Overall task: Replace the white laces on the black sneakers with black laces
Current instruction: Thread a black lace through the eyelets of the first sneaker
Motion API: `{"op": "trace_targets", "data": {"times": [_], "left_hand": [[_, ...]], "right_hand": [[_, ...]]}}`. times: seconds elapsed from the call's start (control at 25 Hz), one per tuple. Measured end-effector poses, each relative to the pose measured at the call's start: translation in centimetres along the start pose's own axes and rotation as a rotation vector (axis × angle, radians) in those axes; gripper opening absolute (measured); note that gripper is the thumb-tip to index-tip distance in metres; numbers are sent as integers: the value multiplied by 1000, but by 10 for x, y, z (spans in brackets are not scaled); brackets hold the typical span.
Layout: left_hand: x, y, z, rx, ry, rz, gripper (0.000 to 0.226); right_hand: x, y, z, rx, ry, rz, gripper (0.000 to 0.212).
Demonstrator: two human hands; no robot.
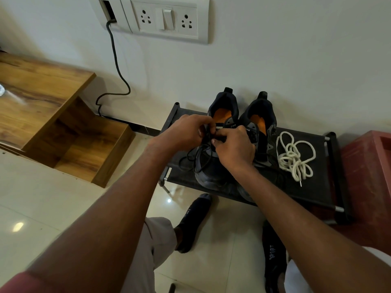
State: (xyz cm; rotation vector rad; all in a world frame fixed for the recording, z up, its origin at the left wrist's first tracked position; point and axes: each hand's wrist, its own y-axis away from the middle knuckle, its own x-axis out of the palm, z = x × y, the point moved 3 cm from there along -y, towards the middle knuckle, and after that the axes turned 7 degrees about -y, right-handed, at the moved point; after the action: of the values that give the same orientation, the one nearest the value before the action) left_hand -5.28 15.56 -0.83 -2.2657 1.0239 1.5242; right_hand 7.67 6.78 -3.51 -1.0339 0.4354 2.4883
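Observation:
Two black sneakers with orange insoles stand side by side on a low black rack (313,187), heels to the wall. Both hands work at the upper eyelets of the left sneaker (211,172). My left hand (186,132) pinches a black lace (191,157) near the tongue, and my right hand (234,144) pinches the lace just beside it. Loose black lace loops hang off the shoe's left side. The right sneaker (263,115) is partly hidden behind my right hand. A heap of white laces (295,155) lies on the rack to the right of the shoes.
A wooden shelf unit (53,115) stands at the left, with a black cable (115,60) running down from the wall socket panel (167,17). A red box (368,176) stands right of the rack. My socked feet (194,220) rest on the tiled floor.

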Motion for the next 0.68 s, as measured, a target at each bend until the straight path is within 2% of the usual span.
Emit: {"op": "trace_targets", "data": {"times": [0.16,0.28,0.44,0.68], "left_hand": [[0,2,0,1,28,0,41],[0,1,-1,-1,26,-1,41],[0,1,-1,1,27,-1,43],[0,2,-3,-8,43,12,47]], "right_hand": [[2,2,-1,-52,42,-54,19],[8,-9,-7,5,-54,-2,7],[10,-17,-10,61,-153,105,19],[4,-2,-4,-94,48,-54,12]]}}
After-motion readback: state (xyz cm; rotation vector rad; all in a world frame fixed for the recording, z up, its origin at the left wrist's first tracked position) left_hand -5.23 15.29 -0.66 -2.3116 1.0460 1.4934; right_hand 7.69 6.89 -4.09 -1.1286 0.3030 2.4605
